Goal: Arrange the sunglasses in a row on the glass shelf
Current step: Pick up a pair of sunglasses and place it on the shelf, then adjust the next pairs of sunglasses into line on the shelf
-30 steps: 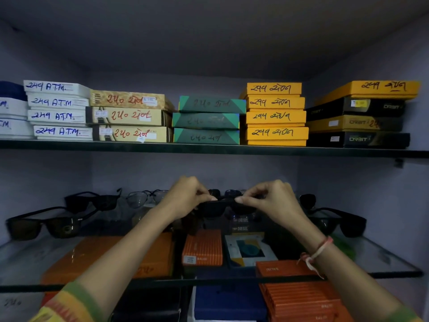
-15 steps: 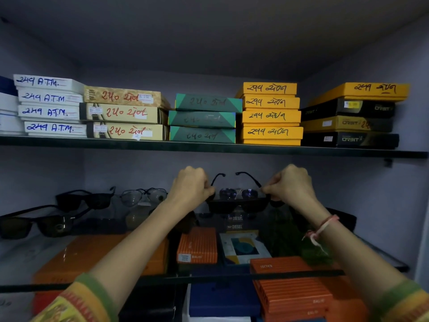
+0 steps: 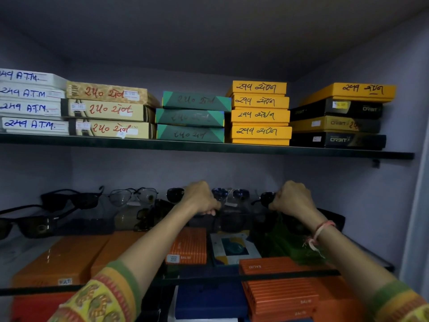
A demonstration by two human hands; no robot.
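Both hands, left hand (image 3: 200,198) and right hand (image 3: 293,199), are closed on the ends of a dark pair of sunglasses (image 3: 234,220) low over the glass shelf (image 3: 243,274); judged light, fragile, best held at hinges.

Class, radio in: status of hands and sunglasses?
Left hand and right hand shut on dark sunglasses, low over glass shelf. Blue-lensed pair close behind.

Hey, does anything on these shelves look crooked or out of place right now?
Mostly tidy. The yellow box topping the right-hand stack on the upper shelf sits skewed, overhanging the black boxes below. On the glass shelf, the far-left sunglasses sit forward of the back row.
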